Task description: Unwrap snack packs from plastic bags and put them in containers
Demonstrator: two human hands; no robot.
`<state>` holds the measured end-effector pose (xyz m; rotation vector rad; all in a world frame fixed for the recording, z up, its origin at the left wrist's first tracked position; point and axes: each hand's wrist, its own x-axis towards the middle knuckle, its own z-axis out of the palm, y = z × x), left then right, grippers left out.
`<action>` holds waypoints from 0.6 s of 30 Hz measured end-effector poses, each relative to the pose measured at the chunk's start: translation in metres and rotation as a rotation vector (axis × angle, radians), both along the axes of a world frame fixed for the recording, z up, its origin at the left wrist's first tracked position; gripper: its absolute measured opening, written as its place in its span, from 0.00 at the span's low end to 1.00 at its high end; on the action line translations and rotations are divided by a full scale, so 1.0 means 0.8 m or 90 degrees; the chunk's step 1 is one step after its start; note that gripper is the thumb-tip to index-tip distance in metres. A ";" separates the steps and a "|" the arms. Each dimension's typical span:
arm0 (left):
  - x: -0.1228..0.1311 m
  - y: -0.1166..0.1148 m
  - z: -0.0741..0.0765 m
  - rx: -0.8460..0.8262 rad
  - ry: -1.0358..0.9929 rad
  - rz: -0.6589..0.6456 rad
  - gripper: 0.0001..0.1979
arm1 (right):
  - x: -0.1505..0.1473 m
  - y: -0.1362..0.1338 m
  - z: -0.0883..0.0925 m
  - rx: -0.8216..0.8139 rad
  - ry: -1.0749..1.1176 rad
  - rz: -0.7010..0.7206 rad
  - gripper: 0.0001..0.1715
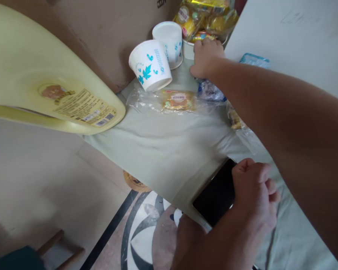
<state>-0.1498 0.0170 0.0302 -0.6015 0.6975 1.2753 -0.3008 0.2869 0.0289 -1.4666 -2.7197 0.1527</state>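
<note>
My right hand [208,56] reaches to the back and curls over the rim of a white cup [188,49] filled with yellow wrapped snacks [204,22]; its fingertips are hidden. Below that hand lies a blue-and-clear snack packet [211,90]. Two white paper cups with blue leaf prints stand just left of it: one upright [171,45], one tilted [150,65] against it. My left hand [255,193] is closed in a loose fist at the right side of a black phone [216,193]; nothing shows in its fingers.
A large pale yellow bottle [59,75] looms at the left. One wrapped cake [178,100] lies on the light cloth [157,138], and another packet [235,118] sits partly behind my right forearm. A brown cardboard box [101,33] and a white panel [298,41] border the cloth.
</note>
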 end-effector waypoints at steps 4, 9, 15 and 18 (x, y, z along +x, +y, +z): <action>-0.001 -0.002 -0.002 0.026 0.010 0.010 0.26 | -0.003 -0.017 0.011 -0.002 -0.021 -0.008 0.34; 0.003 -0.007 -0.004 0.039 0.005 0.001 0.25 | 0.002 -0.050 0.014 -0.017 -0.048 0.050 0.22; 0.006 -0.011 -0.001 0.046 0.016 0.006 0.23 | 0.010 -0.070 0.023 -0.013 -0.045 0.073 0.21; 0.005 -0.011 0.000 0.046 0.017 0.012 0.22 | 0.015 -0.078 0.040 0.013 -0.017 0.074 0.23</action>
